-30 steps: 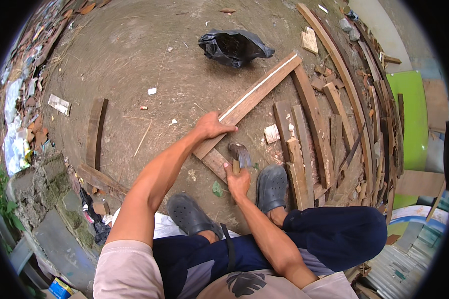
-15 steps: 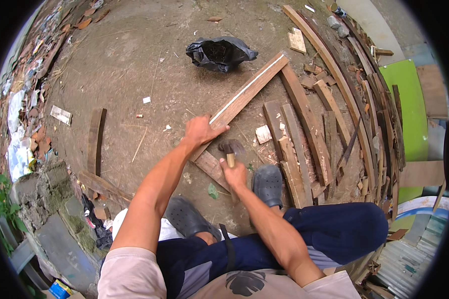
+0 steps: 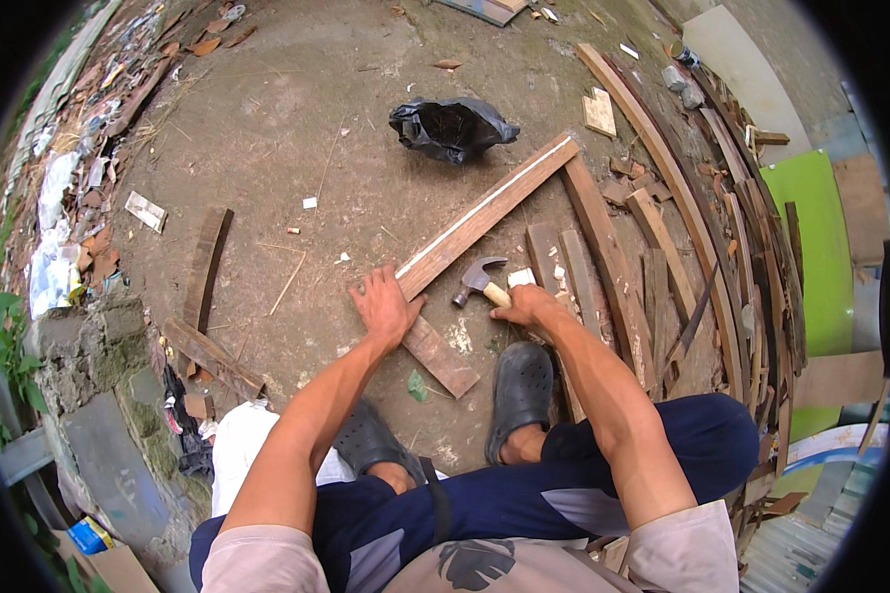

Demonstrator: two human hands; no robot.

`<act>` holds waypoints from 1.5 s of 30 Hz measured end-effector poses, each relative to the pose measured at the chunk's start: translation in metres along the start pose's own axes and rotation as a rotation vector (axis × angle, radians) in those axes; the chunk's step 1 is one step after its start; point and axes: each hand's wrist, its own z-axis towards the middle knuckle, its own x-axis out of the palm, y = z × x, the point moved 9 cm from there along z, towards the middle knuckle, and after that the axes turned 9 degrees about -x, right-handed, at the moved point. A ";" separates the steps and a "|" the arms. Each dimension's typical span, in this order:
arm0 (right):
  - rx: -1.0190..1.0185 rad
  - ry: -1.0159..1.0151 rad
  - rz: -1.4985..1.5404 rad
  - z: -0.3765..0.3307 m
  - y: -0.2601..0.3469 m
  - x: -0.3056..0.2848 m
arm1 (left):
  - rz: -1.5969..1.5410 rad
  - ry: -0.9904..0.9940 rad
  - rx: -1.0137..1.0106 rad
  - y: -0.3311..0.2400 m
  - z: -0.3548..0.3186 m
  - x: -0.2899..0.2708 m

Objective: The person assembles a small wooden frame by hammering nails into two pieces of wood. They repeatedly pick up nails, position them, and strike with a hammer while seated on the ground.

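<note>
My left hand (image 3: 386,304) grips the near end of a reddish-brown wooden plank (image 3: 489,218), thumb on one side and fingers over the other. A white strip runs along the plank's upper edge. Its far end meets the end of a long beam (image 3: 608,259), and a short board (image 3: 441,358) lies at its near end, partly hidden by my hand. In my right hand (image 3: 530,306) is a claw hammer (image 3: 480,280), held by its pale wooden handle. The hammer's head is apart from the plank, to its right.
A black plastic bag (image 3: 453,128) sits open beyond the plank. Several boards and offcuts lie at right, near a green panel (image 3: 811,232). At left are a dark wood piece (image 3: 208,269) and a broken block wall (image 3: 119,415). My grey clogs (image 3: 521,390) stand close by.
The hammer has moved right, away from the plank, and its head has turned to lie sideways. My left hand has slid to the plank's near end. The view has shifted slightly.
</note>
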 end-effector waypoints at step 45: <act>-0.731 -0.644 -0.214 0.057 0.122 -0.106 | -0.419 -0.108 -0.512 0.089 -0.033 0.029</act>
